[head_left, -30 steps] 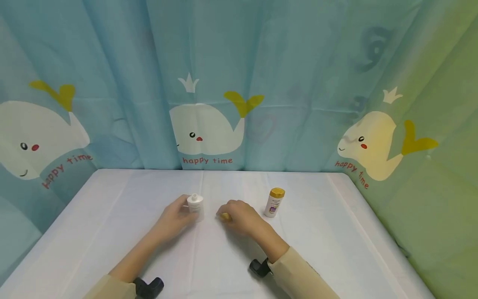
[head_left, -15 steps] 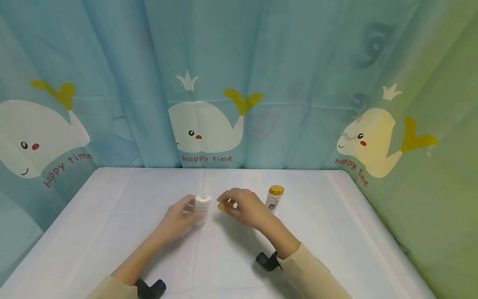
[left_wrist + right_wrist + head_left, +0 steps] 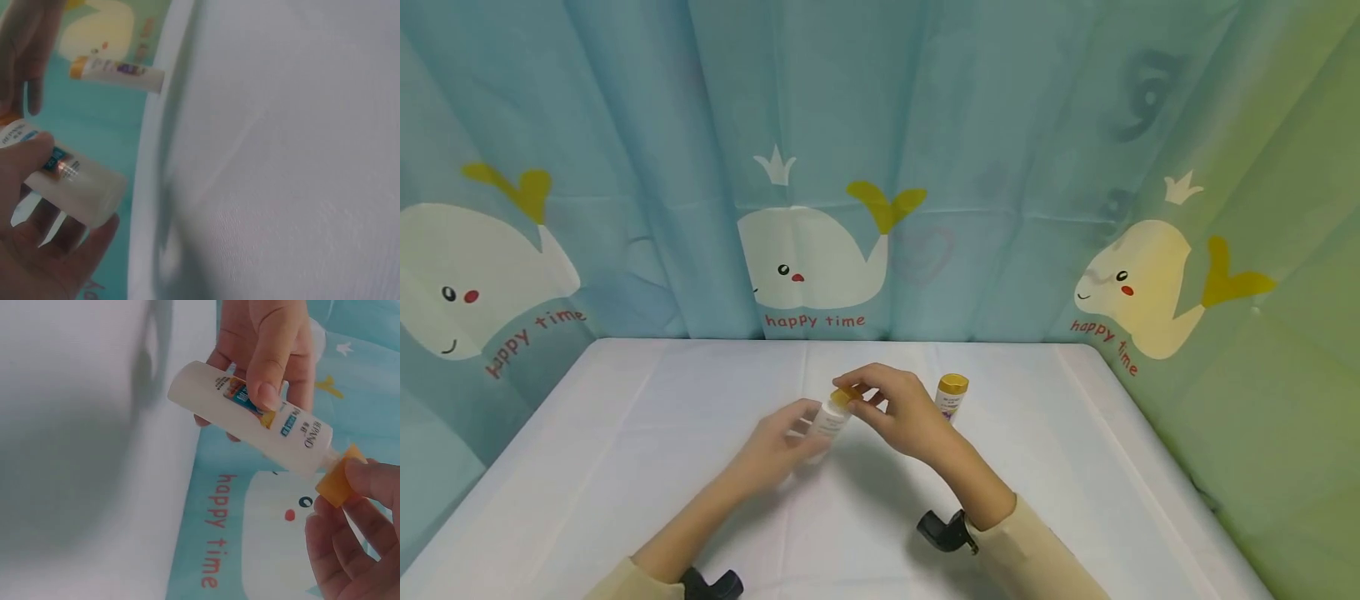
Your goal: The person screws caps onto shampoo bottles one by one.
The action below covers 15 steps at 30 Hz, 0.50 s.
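My left hand [image 3: 778, 446] holds a small white lotion bottle [image 3: 250, 419], thumb across its printed front and fingers behind it. The bottle leans to the right, its neck toward my right hand [image 3: 906, 412]. Between thumb and fingers, the right hand pinches a gold-orange cap [image 3: 339, 481]. In the right wrist view the cap sits at the tip of the bottle's neck, with a bit of the narrow neck still showing. The left wrist view has the bottle's base near the fingertips of the left hand, and the cap mostly cut off at the edge.
A second white bottle [image 3: 951, 402] with a gold cap stands upright just behind my right hand. The white-covered table [image 3: 1045, 483] reaches back to a blue-green curtain [image 3: 1000, 167] printed with whales.
Both hands have come together: the left has raised the bottle and tilted it rightward, and the right has brought the cap onto its neck. The second bottle has stayed put.
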Motion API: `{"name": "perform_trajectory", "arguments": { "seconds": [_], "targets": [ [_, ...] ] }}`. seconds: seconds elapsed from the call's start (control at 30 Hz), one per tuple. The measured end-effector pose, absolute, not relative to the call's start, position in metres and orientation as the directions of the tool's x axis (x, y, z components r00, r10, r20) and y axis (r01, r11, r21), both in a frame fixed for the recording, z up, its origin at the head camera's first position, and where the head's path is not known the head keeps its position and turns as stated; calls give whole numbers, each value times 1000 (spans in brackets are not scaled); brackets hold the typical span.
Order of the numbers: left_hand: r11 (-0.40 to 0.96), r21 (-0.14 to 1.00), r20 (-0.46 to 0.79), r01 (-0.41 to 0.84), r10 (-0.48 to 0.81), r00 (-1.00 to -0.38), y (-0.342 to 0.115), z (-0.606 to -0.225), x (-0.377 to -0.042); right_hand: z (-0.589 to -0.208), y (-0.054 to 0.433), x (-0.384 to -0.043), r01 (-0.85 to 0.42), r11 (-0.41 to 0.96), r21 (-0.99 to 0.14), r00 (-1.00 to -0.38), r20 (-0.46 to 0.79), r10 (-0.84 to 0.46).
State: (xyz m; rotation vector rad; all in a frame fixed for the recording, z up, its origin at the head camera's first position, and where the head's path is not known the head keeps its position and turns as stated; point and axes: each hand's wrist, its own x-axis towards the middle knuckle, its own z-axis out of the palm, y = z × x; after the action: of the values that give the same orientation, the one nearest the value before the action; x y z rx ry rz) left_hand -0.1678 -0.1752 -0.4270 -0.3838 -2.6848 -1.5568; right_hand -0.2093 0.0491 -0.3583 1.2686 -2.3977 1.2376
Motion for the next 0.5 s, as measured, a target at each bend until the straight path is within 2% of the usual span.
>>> {"name": "perform_trajectory", "arguments": {
  "seconds": [0.5],
  "targets": [
    [451, 848, 196, 280, 224, -955, -168, -422, -168, -362, 50, -209, -738, 333, -587, -647, 473, -598]
  ]
}}
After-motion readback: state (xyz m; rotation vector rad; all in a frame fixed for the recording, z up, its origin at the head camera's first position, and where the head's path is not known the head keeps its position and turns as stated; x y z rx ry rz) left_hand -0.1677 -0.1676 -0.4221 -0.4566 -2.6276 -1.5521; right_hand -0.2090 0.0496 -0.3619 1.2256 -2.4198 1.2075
